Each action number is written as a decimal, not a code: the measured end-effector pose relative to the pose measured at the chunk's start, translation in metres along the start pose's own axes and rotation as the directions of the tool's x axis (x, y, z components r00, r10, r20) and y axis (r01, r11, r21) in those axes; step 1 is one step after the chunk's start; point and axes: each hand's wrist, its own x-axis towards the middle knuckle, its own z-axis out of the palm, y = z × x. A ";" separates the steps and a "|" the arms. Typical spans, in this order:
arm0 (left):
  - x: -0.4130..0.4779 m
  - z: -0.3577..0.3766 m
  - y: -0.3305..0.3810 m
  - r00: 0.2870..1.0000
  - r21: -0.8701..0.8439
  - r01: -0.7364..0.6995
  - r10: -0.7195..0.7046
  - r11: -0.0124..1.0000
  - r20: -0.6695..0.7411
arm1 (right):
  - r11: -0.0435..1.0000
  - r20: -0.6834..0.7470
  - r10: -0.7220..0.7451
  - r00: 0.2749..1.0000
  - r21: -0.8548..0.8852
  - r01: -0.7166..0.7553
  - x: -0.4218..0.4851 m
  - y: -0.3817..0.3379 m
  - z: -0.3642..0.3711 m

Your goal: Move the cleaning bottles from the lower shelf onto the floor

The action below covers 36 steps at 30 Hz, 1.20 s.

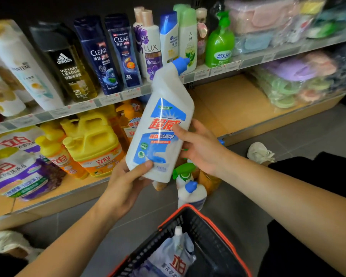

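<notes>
Black basket (pixel 218 234) nearest, both hands' fingers (pixel 185 134) pinching white toilet-cleaner bottle (pixel 164 120), tilted, above floor bottles (pixel 190 194)

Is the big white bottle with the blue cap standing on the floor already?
No, the white bottle is up in the air, tilted, held by the left hand at its base and the right hand on its side.

Bottles (pixel 190 188) on floor (pixel 288 140) behind basket (pixel 218 226)
</notes>
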 end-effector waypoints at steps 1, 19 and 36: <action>0.003 0.002 0.002 1.000 0.001 -0.024 0.024 1.000 -0.012 | 0.999 -0.005 -0.001 1.000 -0.050 0.001 0.001 -0.002 -0.002; 0.017 0.029 0.056 0.906 0.564 -0.327 0.422 0.758 -0.042 | -0.050 0.402 -0.250 0.881 -0.914 0.402 0.003 -0.010 -0.011; 0.005 0.037 0.049 0.742 0.833 -0.522 0.580 0.184 0.337 | 0.394 0.376 -0.232 0.897 -0.807 0.440 0.001 -0.005 -0.007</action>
